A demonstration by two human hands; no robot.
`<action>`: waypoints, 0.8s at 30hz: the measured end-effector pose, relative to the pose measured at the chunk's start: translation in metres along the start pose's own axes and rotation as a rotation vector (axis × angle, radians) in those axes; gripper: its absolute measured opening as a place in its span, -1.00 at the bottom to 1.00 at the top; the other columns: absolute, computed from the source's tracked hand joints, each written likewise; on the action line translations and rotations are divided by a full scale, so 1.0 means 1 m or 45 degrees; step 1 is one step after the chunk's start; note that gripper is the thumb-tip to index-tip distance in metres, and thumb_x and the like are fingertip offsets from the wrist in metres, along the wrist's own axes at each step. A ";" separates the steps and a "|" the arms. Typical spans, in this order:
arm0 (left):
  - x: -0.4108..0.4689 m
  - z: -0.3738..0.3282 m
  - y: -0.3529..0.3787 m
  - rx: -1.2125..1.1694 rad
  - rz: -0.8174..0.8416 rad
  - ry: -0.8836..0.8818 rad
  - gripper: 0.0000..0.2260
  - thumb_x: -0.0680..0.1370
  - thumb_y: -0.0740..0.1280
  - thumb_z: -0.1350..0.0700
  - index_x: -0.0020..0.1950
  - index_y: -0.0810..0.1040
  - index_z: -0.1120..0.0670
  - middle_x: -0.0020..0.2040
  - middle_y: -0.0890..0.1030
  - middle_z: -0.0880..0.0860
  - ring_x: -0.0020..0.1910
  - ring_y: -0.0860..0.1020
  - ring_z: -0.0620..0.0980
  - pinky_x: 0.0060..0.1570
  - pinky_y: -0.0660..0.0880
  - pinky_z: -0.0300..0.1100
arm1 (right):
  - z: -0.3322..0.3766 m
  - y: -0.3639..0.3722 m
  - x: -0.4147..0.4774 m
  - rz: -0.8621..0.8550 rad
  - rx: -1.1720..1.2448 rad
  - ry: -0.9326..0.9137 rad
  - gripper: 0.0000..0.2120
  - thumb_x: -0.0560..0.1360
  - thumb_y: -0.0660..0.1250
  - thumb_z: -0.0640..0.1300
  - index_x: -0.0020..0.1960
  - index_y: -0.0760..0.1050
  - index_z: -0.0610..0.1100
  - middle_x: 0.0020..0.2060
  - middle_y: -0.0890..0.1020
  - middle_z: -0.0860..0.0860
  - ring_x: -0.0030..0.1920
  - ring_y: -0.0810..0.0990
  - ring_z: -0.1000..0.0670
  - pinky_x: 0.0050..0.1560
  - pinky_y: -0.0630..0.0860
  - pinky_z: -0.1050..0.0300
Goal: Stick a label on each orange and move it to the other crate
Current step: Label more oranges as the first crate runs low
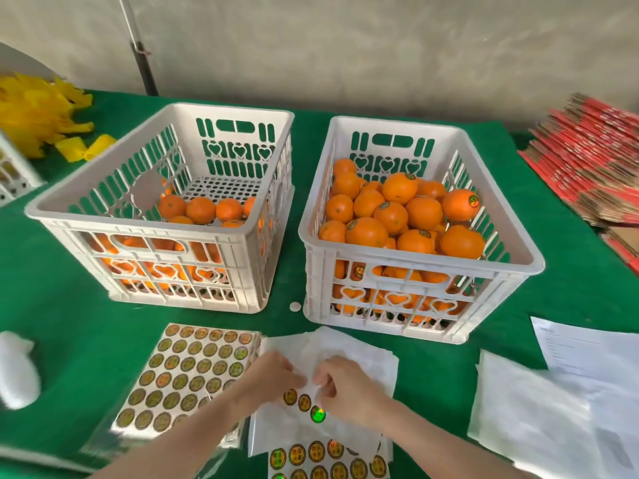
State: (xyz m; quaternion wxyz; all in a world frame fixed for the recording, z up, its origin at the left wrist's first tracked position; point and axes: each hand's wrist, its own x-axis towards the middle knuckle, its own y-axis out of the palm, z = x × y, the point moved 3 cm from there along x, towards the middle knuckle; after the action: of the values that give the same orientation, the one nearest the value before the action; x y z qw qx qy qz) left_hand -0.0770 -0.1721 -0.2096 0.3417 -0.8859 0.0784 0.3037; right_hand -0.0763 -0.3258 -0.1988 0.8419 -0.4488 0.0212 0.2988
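Two white crates stand side by side on the green cloth. The left crate (162,233) holds a low layer of oranges (200,209) with no labels showing. The right crate (420,264) is heaped with oranges (423,212), many bearing round labels. At the near edge both hands work over a partly used label sheet (304,402). My left hand (273,378) pinches the sheet's white backing. My right hand (345,385) pinches the paper beside a row of round labels. A full label sheet (186,371) lies to the left.
Another label sheet (328,459) lies at the bottom edge. White papers (553,402) cover the near right. Red flat cartons (594,167) are stacked at far right. Yellow bags (38,115) lie at far left, a white object (17,371) at near left.
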 end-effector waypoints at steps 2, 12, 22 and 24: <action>-0.002 0.000 0.001 -0.237 0.011 -0.085 -0.86 0.45 0.43 0.17 -0.29 0.55 0.14 -0.39 0.57 0.03 -0.51 0.55 -0.10 -0.44 0.52 -0.27 | 0.000 0.002 0.000 -0.044 0.000 -0.033 -0.89 0.48 0.29 -0.25 -0.01 0.53 -0.20 -0.20 0.43 0.12 -0.08 0.39 0.11 -0.03 0.34 0.32; -0.016 -0.006 0.001 -0.676 0.084 -0.192 -0.97 0.52 0.32 0.32 -0.06 0.55 0.26 -0.13 0.61 0.22 -0.28 0.64 0.10 -0.42 0.57 -0.15 | -0.003 0.013 -0.007 -0.270 0.154 -0.019 -0.96 0.44 0.38 -0.19 -0.11 0.57 -0.09 -0.21 0.44 0.16 -0.19 0.45 0.13 -0.08 0.44 0.32; -0.008 -0.007 0.001 -0.416 0.097 -0.081 -0.95 0.56 0.31 0.24 -0.07 0.56 0.13 -0.11 0.55 0.12 -0.21 0.58 0.01 -0.34 0.57 -0.26 | -0.006 0.019 -0.011 -0.377 0.389 -0.050 -0.88 0.43 0.37 -0.34 -0.20 0.59 -0.15 -0.23 0.52 0.13 -0.19 0.55 0.06 -0.04 0.52 0.18; -0.005 -0.006 0.001 -0.375 0.087 -0.055 -0.94 0.56 0.31 0.22 -0.10 0.55 0.09 -0.13 0.55 0.09 -0.24 0.57 -0.03 -0.35 0.56 -0.28 | -0.004 0.016 -0.012 -0.383 0.425 -0.044 -0.87 0.44 0.34 -0.36 -0.20 0.56 -0.17 -0.24 0.53 0.12 -0.17 0.57 0.05 -0.04 0.53 0.17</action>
State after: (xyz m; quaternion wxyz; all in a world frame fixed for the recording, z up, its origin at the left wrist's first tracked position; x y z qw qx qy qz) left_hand -0.0786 -0.1765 -0.2037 0.1992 -0.9166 0.0557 0.3423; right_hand -0.0939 -0.3274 -0.2095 0.9398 -0.2962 -0.0114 0.1699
